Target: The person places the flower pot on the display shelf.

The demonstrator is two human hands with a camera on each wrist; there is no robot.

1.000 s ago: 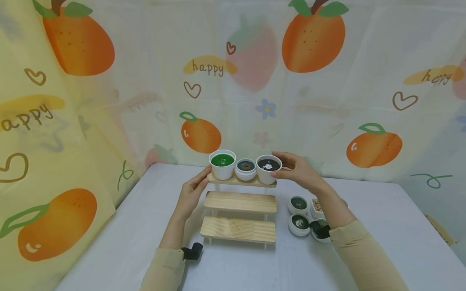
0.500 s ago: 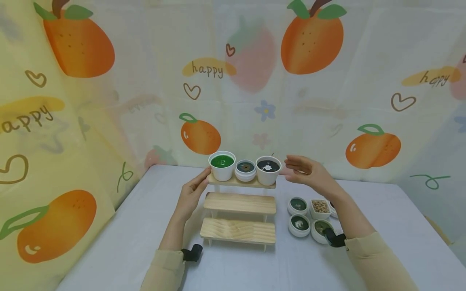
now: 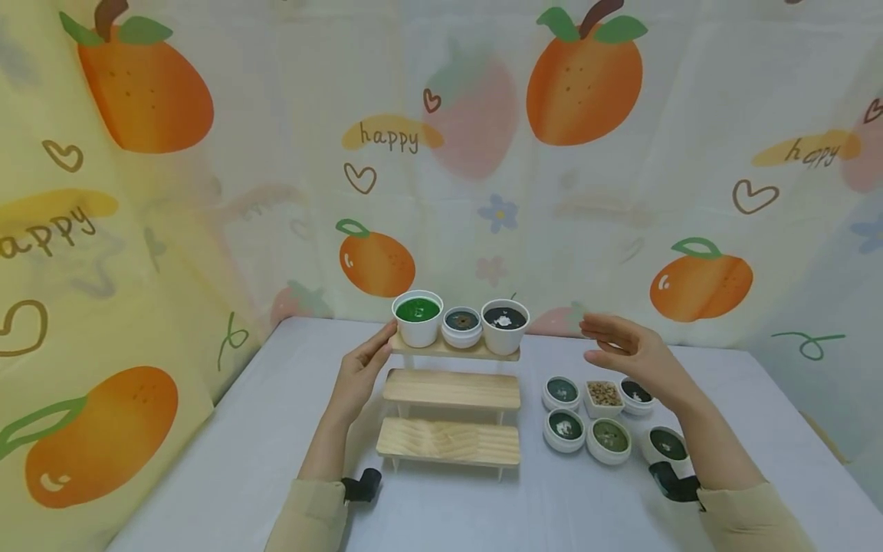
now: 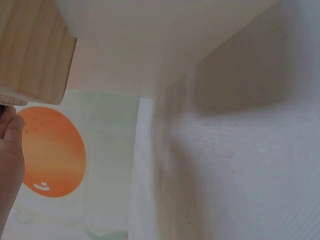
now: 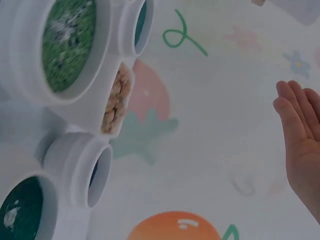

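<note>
A three-step wooden stand [image 3: 451,389] stands mid-table. On its top step sit a white cup of bright green [image 3: 417,310], a small white jar [image 3: 461,327] with grey-blue contents, and a white cup of dark contents [image 3: 506,318] dotted with white. My left hand [image 3: 359,376] holds the left end of the top step, thumb in front; the left wrist view shows its fingers [image 4: 14,125] at the wooden board [image 4: 32,55]. My right hand [image 3: 638,349] hovers with nothing in it, fingers extended and thumb apart, beyond and above the jars at right.
Right of the stand, several round white jars [image 3: 609,441] with green or dark contents surround a square white dish [image 3: 604,399] of tan bits. The lower two steps show bare wood. A fruit-printed cloth [image 3: 290,192] hangs behind the white table [image 3: 241,460].
My right hand has let go of the dark-filled cup on the top step and drawn back to the right. My left hand keeps its place on the stand.
</note>
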